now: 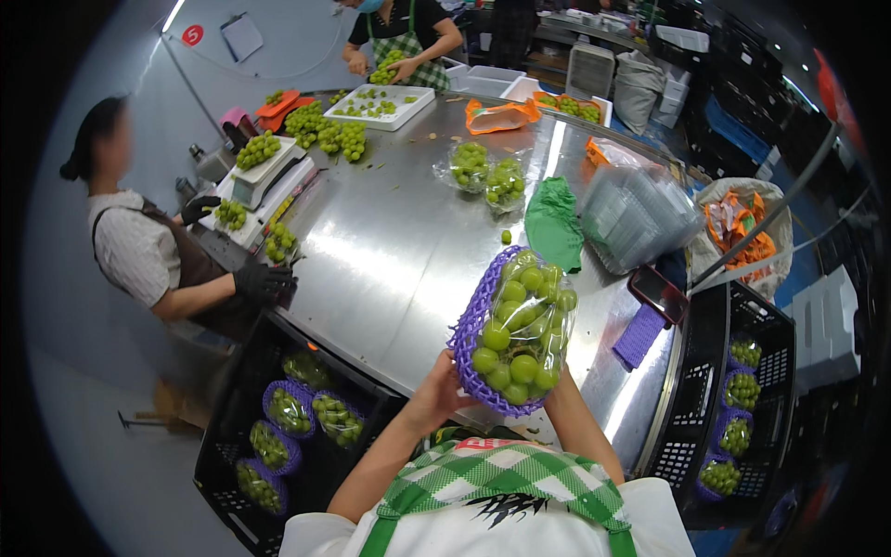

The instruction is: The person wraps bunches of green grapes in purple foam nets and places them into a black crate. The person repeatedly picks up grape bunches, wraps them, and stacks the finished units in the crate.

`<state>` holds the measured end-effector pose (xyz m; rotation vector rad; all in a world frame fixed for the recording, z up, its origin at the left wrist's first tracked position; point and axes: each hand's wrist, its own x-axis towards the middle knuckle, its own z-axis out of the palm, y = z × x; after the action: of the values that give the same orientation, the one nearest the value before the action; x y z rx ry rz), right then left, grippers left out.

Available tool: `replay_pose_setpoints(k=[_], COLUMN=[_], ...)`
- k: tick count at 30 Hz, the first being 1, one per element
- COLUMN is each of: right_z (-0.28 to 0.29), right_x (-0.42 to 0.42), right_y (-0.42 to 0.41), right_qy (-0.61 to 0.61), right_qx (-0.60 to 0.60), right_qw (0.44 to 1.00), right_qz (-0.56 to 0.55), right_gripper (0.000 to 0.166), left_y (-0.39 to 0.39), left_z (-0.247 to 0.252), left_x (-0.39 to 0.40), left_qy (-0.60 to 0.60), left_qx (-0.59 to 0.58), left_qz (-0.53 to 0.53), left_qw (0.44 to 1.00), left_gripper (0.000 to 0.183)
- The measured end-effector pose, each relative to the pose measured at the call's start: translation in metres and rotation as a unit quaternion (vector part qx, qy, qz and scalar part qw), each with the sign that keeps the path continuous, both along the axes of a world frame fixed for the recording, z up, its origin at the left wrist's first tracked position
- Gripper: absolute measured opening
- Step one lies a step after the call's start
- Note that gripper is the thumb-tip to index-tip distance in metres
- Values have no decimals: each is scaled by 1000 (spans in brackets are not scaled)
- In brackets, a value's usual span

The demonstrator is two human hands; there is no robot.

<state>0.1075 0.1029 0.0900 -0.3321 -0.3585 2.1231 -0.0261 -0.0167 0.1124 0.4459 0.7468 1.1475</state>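
A clear-wrapped bunch of green grapes (523, 331), with a purple foam net (480, 327) around its left side and base, is held up before me over the steel table (362, 278). My left hand (440, 393) grips its lower left side. My right hand (557, 390) is at its lower right, mostly hidden behind the pack. Just beyond it lie a single loose grape (506, 237) and a crumpled green bag (555, 223). Farther off are two plastic-wrapped grape bunches (487, 174). A folded purple foam net (639, 336) lies to the right, partly under a phone (658, 294).
Black crates with netted grape packs stand at left (243, 362) and right (762, 327). Clear plastic boxes (637, 212) are stacked at the table's right. A co-worker in a brown apron (202, 264) is by the scale (268, 177); another stands behind a white tray (397, 118).
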Motion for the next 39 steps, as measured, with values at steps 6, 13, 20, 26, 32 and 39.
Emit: replay_pose_setpoints(k=[6,13,20,26,32,39], right_z=[12,39,32,-13,-38,-53], right_x=[-24,-87,-159,-174,-177,-180], right_y=[-17,-62,-91,-88,-81,-69], right_qy=[-57,-163,-376,-343,-412,-465], right_qx=[38,55,380,296,236,191], right_qw=[995,944,767,771,751,738], right_qz=[71,282,355,448,459,451], right_gripper=[61,61,62,58,48,41], left_y=[-37,-90,-180,-268,-344,-363], left_z=[11,0,-53,-83,-124,-195], left_x=[-37,-53,-83,-163,-196,-196], left_qy=[172,53,-111,47,100,-11], left_qx=[29,40,-23,-39,-237,-316], left_qz=[220,198,444,551,539,448], left_qw=[960,978,889,832,802,837], left_gripper=[55,79,59,62,64,62])
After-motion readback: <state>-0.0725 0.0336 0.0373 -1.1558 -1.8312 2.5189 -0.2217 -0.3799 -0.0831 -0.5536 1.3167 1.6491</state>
